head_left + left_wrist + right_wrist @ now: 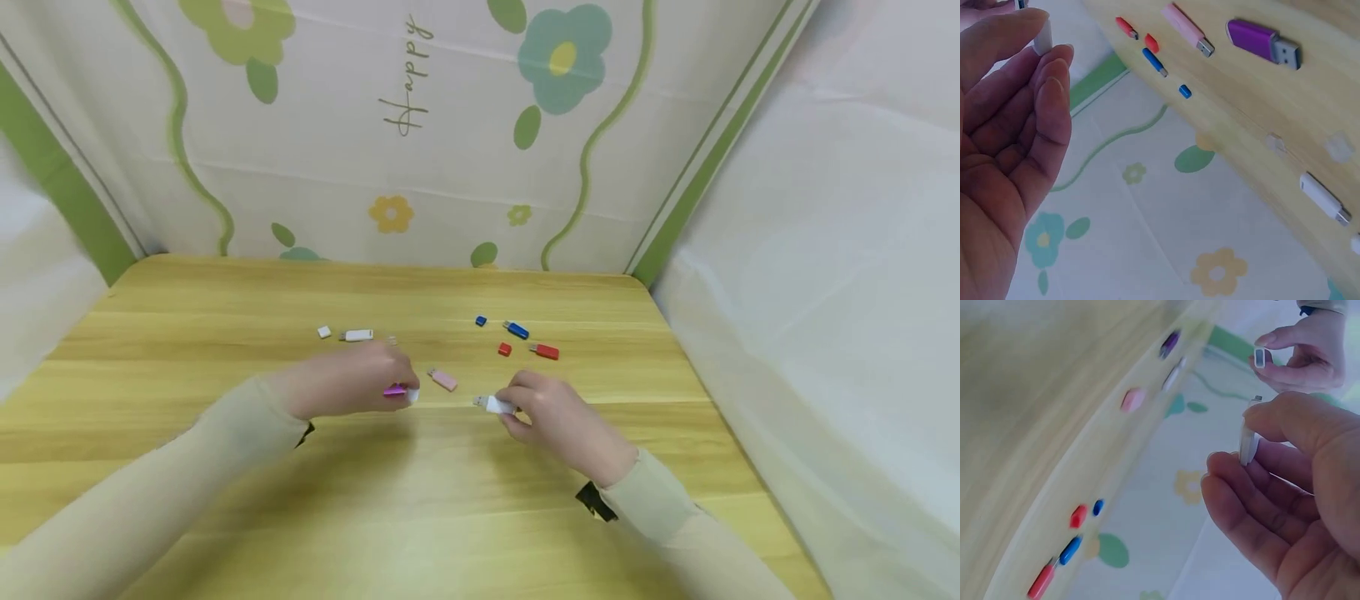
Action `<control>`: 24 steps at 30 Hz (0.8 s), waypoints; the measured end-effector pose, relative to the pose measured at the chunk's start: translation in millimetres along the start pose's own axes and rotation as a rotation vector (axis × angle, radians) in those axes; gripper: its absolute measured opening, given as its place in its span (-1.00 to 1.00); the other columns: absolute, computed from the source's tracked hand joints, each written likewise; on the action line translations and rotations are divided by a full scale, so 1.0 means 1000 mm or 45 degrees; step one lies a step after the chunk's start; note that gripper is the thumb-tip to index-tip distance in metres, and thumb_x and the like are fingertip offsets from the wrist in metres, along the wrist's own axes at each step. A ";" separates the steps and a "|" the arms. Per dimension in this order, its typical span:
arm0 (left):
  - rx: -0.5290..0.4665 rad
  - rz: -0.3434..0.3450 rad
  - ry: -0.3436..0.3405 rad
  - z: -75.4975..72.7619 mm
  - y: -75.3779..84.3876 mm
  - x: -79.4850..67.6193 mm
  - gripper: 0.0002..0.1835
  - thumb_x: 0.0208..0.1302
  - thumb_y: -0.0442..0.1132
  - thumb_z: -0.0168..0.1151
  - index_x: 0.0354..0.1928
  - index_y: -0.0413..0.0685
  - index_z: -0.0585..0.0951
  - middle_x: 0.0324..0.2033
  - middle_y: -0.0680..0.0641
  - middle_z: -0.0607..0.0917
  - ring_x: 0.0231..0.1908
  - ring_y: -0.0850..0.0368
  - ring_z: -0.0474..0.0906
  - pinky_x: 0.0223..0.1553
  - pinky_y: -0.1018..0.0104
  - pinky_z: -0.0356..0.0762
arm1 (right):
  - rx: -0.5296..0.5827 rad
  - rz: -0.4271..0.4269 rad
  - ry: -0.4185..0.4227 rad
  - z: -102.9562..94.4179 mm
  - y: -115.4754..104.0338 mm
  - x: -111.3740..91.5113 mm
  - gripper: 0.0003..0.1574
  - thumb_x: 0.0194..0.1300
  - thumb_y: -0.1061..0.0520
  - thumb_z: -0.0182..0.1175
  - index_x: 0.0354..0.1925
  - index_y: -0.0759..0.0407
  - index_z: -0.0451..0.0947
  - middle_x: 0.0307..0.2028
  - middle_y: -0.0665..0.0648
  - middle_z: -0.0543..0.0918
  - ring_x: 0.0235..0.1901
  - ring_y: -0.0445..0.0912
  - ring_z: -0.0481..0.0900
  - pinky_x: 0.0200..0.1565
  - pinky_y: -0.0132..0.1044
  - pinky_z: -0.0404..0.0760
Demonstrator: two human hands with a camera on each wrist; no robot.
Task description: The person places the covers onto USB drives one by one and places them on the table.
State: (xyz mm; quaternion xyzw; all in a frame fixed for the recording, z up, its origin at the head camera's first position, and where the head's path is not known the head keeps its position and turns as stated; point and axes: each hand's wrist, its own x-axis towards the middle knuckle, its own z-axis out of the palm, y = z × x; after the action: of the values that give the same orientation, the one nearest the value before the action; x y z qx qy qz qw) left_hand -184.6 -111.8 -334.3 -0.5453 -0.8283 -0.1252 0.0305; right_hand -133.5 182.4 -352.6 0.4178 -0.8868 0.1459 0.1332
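Clock face centred on the pink stick (445,381), head view. Left hand (352,379) at 8 o'clock, pinching a small white cap (413,397); right hand (562,425) at 4, thumb and fingers gripping a white USB stick (498,406), plug aimed at 9. Cap and plug stand apart.

From the head, the left hand hides most of the purple stick (1254,39); left wrist view shows it whole on the table (420,517), plug bare. Same view gives two clear pieces (1339,147) (faint, easily missed from above). Right wrist view looks into the cap: hollow, rectangular mouth.

Blue stick (517,331) at 2, blue cap (481,321) at 1; red cap (505,349) at 2, red stick (547,352) just past it; second white stick (359,335) at 10, loose white cap (324,332) beyond.

Sticks smooth, oblong; plugs squared metal. Table yellowish, wood-grained. Cloth (457,167) at 12 creased, printed with rounded flowers.
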 end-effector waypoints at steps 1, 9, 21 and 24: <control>0.012 0.009 0.017 0.001 0.002 -0.007 -0.75 0.13 -0.43 0.33 -0.56 0.06 0.55 -0.62 0.22 0.42 -0.54 0.34 0.24 -0.45 0.47 0.33 | 0.004 -0.022 0.009 0.001 -0.004 0.000 -0.79 0.09 0.28 0.47 -0.25 0.28 0.71 -0.34 0.06 0.63 -0.42 -0.16 0.61 -0.37 -0.56 0.56; 0.065 0.003 0.157 0.009 0.021 -0.049 -0.82 0.04 -0.43 0.46 -0.46 -0.04 0.64 -0.49 0.14 0.63 -0.44 0.26 0.51 -0.35 0.40 0.54 | 0.029 -0.174 0.058 0.009 -0.025 0.005 -0.75 0.06 0.28 0.49 -0.23 0.25 0.69 -0.34 0.03 0.61 -0.46 -0.21 0.57 -0.39 -0.63 0.50; 0.182 0.005 0.278 0.003 0.049 -0.068 -0.73 -0.06 -0.44 0.52 -0.48 -0.06 0.56 -0.50 0.09 0.61 -0.43 0.23 0.50 -0.37 0.46 0.55 | 0.051 -0.251 0.041 0.018 -0.046 0.015 -0.77 0.06 0.28 0.49 -0.27 0.23 0.69 -0.36 0.00 0.61 -0.48 -0.29 0.49 -0.38 -0.67 0.46; 0.197 0.003 0.300 0.004 0.054 -0.070 -0.76 -0.05 -0.42 0.53 -0.46 -0.07 0.59 -0.48 0.08 0.62 -0.42 0.22 0.52 -0.36 0.47 0.57 | 0.053 -0.267 0.039 0.019 -0.049 0.018 -0.79 0.08 0.27 0.49 -0.28 0.22 0.68 -0.36 0.00 0.59 -0.47 -0.28 0.49 -0.37 -0.66 0.47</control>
State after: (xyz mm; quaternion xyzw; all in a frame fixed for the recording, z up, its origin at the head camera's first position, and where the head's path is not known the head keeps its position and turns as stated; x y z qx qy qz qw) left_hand -106.8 -153.3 -341.9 -0.5237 -0.8255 -0.1242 0.1697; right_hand -108.1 132.6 -356.7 0.5087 -0.8329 0.1558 0.1525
